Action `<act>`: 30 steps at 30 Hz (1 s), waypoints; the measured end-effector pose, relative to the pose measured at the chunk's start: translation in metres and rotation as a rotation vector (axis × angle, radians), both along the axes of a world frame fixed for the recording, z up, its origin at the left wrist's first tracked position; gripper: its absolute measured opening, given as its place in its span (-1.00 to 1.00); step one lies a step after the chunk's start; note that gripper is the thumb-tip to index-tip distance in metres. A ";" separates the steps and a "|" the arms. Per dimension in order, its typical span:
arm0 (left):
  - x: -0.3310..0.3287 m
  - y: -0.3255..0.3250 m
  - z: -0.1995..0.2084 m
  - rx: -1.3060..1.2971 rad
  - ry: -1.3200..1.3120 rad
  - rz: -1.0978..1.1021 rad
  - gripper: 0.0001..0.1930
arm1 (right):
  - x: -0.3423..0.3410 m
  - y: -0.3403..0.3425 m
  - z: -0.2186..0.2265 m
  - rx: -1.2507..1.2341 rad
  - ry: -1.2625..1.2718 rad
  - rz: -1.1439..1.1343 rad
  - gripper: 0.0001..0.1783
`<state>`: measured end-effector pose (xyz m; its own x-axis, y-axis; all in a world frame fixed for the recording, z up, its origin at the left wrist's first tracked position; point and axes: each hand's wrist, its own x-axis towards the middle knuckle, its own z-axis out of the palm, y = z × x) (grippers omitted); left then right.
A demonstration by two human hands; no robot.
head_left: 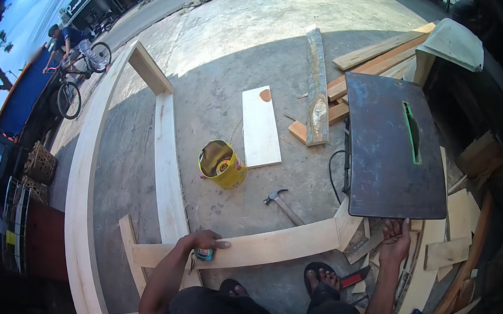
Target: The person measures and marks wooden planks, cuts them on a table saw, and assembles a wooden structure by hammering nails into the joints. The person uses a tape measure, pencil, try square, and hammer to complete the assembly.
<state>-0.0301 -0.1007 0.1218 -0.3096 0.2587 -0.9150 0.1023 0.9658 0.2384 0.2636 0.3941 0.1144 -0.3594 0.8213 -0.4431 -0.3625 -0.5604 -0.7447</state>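
Note:
My left hand (208,240) is closed around a small teal tape measure (204,254). It rests at the top edge of a pale wooden board (272,246) that stands on edge across in front of me. At the right, my right hand (396,240) is at the near edge of a dark saw table (381,165) with a green-rimmed slot in its top. Its fingers are bent up against that edge, and some fingertips are partly hidden under it. A hammer (283,206) lies on the concrete beyond the board.
A long pale wooden frame (82,200) stands at left. Ahead are a yellow bucket (234,175), a white board (261,127) and a worn plank (316,90). Offcuts (446,253) and a red-handled tool (354,277) lie at right. A person with a bicycle (69,99) is far left.

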 end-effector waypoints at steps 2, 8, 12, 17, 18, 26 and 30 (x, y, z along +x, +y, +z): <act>-0.012 0.007 0.024 0.038 0.004 -0.110 -0.08 | 0.020 0.004 0.002 0.058 0.028 0.081 -0.60; -0.028 0.033 0.106 0.039 0.156 -0.089 -0.04 | 0.032 -0.012 0.013 0.185 -0.181 0.145 -0.63; -0.031 0.060 0.149 -0.044 0.171 -0.119 -0.03 | 0.046 -0.045 0.027 0.323 -0.362 0.374 -0.68; -0.036 0.069 0.208 -0.163 0.222 -0.070 -0.14 | 0.058 -0.098 0.070 0.682 -0.277 0.651 -0.79; -0.036 0.071 0.217 -0.164 0.277 -0.123 -0.16 | 0.057 -0.100 0.082 0.912 -0.305 0.675 -0.82; -0.044 0.085 0.253 -0.301 0.361 -0.172 -0.17 | 0.000 -0.092 0.131 1.643 0.102 0.772 -0.55; -0.055 0.057 0.256 -0.218 0.231 -0.016 -0.19 | -0.021 -0.105 0.121 1.739 0.055 0.947 -0.50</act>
